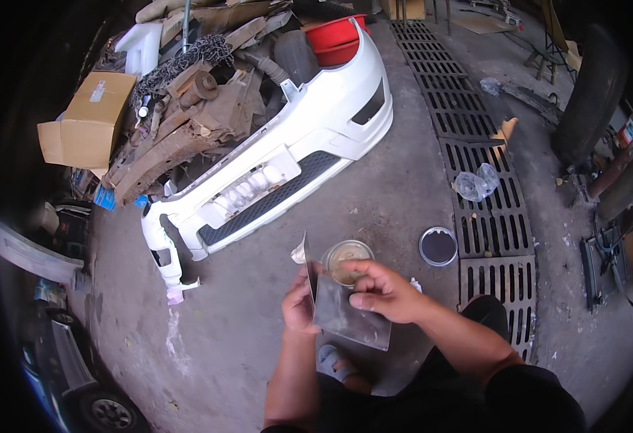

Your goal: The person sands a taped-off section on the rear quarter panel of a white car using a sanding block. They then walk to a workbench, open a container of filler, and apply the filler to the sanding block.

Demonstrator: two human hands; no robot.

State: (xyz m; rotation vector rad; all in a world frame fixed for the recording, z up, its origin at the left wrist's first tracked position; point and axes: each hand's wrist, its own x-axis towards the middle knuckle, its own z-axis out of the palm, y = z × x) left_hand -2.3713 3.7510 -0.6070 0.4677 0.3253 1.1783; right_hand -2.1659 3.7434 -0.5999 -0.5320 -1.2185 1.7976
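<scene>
My left hand (300, 304) grips a thin flat spreader (310, 261), seen nearly edge-on and tilted upright. A dab of white paste (299, 252) clings to its left side. In my right hand (388, 292), between thumb and fingers, is a flat grey plate (349, 317) with smears on its face. The two flat pieces come close or touch at the plate's left edge; I cannot tell which. Just beyond them on the floor stands an open round can (349, 252) with beige paste in it, partly hidden by my right fingers.
A white car bumper (280, 162) lies ahead, its recess holding white lumps. A round dark-faced lid (438, 247) sits right of the can, beside a slotted drain grate (484, 209) with a crumpled plastic bag (477, 182). Scrap, a cardboard box (96, 108) and a red tub (334, 40) fill the back left.
</scene>
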